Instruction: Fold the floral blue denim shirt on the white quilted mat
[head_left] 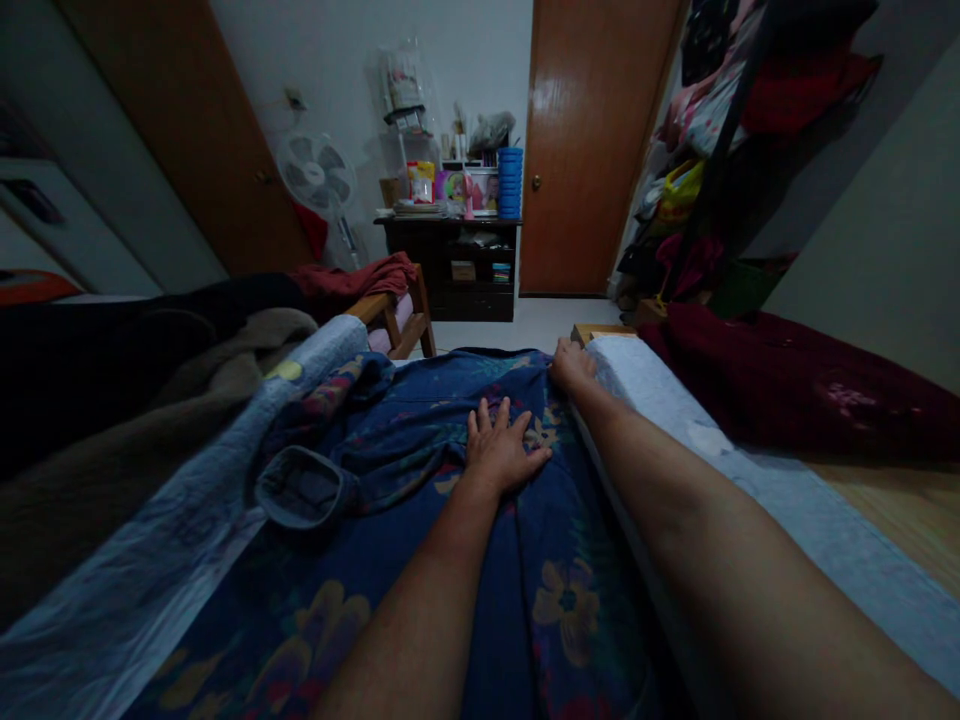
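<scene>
A dark blue flowered long-sleeved garment (405, 545) lies spread out in front of me. One of its sleeves is folded over on the left, with the round cuff opening (300, 488) facing me. My left hand (501, 445) rests flat on the upper part of the garment, fingers spread. Farther out and to the right, my right hand (571, 368) is closed on the garment's far right edge. The fingertips of that hand are partly hidden, and both forearms cover some of the cloth.
Pale padded cloth (697, 465) runs along the right, with a maroon bundle (795, 385) beyond it. A brown blanket (217, 385) lies at left, near a wooden frame (420, 305). Behind are a dark cabinet (442, 285), a fan (316, 172) and a wooden door (581, 150).
</scene>
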